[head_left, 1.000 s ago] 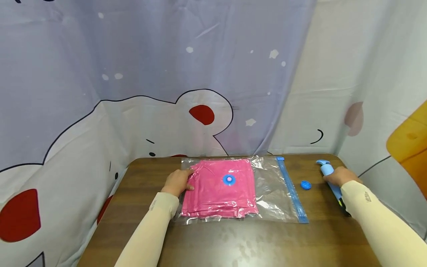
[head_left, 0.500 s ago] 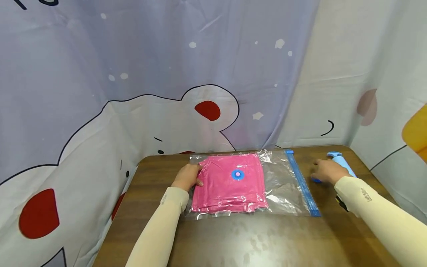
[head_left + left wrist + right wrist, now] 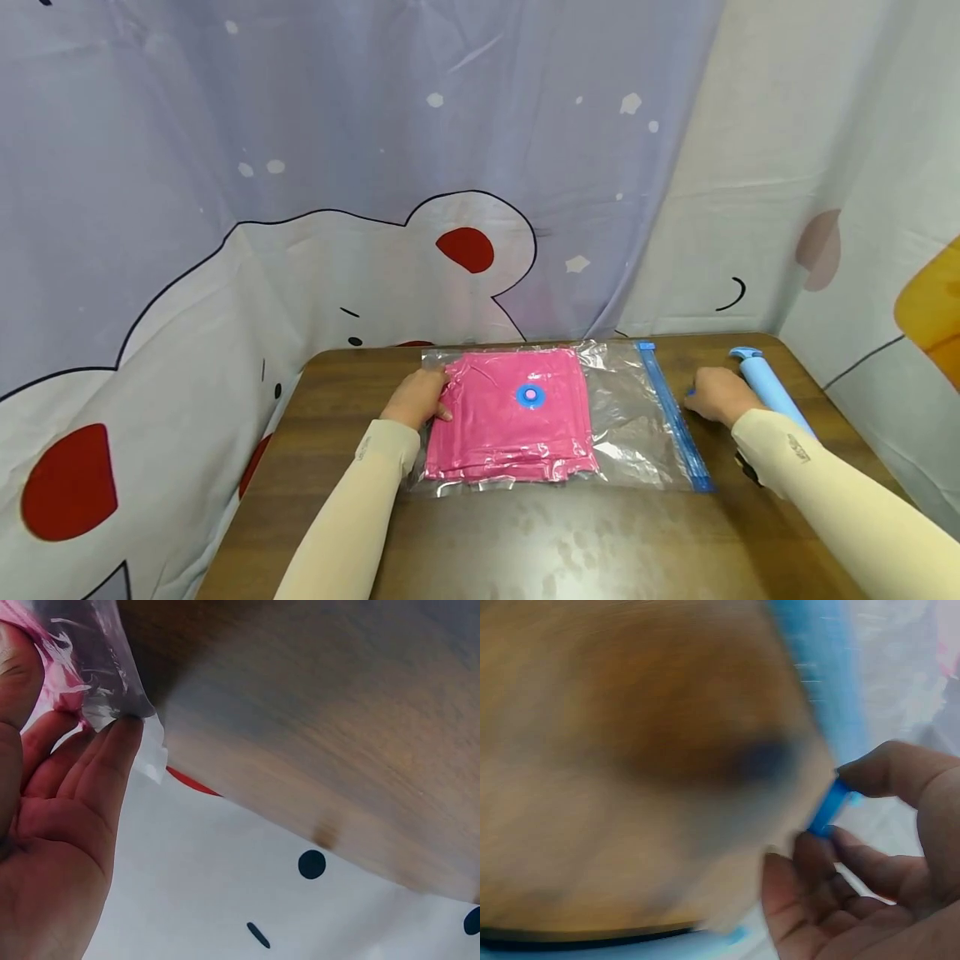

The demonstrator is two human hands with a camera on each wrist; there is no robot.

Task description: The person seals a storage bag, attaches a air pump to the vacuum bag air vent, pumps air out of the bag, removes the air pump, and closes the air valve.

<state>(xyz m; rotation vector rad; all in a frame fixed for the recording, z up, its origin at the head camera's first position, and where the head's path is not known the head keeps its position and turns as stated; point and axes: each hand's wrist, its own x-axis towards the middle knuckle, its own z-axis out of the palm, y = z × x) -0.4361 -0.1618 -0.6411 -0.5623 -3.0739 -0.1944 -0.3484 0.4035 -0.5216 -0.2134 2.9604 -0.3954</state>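
Observation:
A clear vacuum storage bag (image 3: 626, 408) lies flat on the table, with folded pink cloth (image 3: 502, 442) inside. On its top is a round blue valve (image 3: 530, 396) with a pink centre; a blue zip strip (image 3: 675, 421) runs along its right end. My left hand (image 3: 415, 400) holds the bag's left edge; the left wrist view shows the plastic between thumb and fingers (image 3: 105, 761). Right of the zip strip, my right hand (image 3: 718, 395) pinches a small round blue valve cap (image 3: 829, 807) by its rim, between thumb and fingertips, just above the table.
A light blue hand pump (image 3: 774, 390) lies beside my right hand, its lower end hidden by the forearm. The brown wooden table (image 3: 465, 550) ends at the back and sides against a patterned curtain (image 3: 360, 117).
My right hand has let go of the pump and moved left to the blue cap, which it now pinches. The left hand stays at the bag. The head view has shifted slightly.

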